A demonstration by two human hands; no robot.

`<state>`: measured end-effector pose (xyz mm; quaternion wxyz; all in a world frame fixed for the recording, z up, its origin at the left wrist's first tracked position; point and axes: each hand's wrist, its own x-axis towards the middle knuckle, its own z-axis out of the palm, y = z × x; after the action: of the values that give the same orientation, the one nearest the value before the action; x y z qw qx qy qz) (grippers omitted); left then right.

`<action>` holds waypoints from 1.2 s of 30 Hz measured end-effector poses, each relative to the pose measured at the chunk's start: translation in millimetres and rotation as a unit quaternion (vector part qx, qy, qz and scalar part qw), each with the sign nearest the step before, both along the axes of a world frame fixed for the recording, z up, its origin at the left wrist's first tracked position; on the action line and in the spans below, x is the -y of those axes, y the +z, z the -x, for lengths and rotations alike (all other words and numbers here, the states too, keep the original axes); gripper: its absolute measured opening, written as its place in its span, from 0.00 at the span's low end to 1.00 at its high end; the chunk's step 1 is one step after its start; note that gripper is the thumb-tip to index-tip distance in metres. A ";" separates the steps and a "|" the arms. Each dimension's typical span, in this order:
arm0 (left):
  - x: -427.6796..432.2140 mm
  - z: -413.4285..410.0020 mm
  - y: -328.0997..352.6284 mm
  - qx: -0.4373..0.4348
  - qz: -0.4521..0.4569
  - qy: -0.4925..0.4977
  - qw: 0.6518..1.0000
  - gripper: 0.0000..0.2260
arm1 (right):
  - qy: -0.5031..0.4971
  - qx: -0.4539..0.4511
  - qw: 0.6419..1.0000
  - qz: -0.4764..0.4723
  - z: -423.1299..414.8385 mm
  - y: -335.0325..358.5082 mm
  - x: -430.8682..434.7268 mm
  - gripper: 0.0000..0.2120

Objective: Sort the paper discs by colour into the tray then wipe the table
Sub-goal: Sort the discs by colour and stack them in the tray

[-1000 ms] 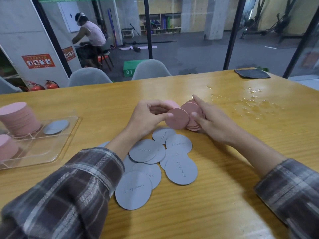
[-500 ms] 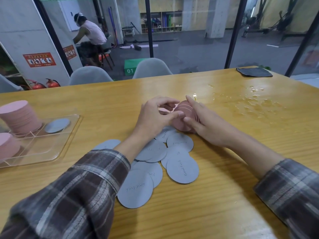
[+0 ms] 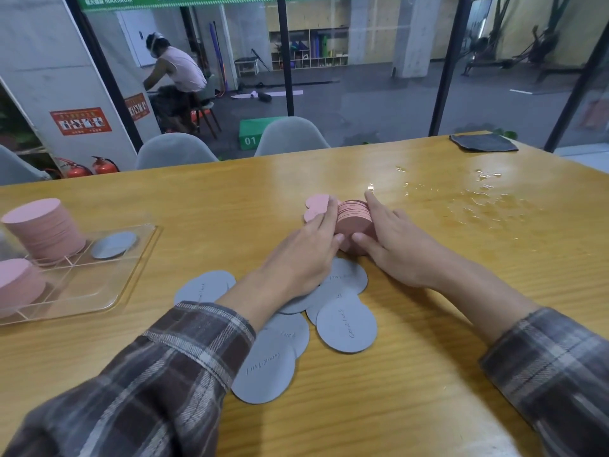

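Nearest, below the grip, loose grey paper discs are spread overlapping on the wooden table. Script reading "Good Luck" is seen on several. Plaid sleeves are seen on both forearms.

A pink disc stack, turned on its edge, is squeezed between both hands. The left hand is pressed flat against its left end and the right hand against its right end. Fingers are held mostly straight, with thumbs set at the near edge. Two loose pink discs show just beyond the left fingertips.

Well left of the grip sits a clear divided tray. Two pink stacks are held in its left compartments and one grey disc in the far right one.

Right of the grip, spilled water is seen. Further out lies a dark cloth at the far table edge. Beyond the glass, a green box is marked "01" and a green banner reads "MAXIMUM".
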<state>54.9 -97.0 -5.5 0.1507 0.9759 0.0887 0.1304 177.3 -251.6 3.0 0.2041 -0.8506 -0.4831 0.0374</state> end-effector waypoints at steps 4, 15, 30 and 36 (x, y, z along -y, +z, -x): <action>-6.0 -3.0 4.5 0.030 0.075 -0.017 0.997 0.28 | -0.004 -0.009 1.000 -0.004 2.9 2.4 3.3 0.36; -14.9 19.9 28.9 0.129 0.216 0.007 0.968 0.17 | 0.031 -0.068 0.994 -0.076 15.6 19.2 -14.3 0.25; -114.6 190.4 66.8 0.154 0.253 0.144 0.944 0.15 | 0.179 -0.125 0.965 -0.146 129.8 57.6 -125.7 0.12; -144.0 266.8 72.4 0.182 0.208 0.202 0.940 0.08 | 0.237 -0.125 0.954 -0.133 189.3 65.3 -180.9 0.12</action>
<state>-211.9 47.0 67.0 0.3347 0.8440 0.2802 0.3116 -12.0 -70.8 68.2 0.3596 -0.6652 -0.6422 0.1257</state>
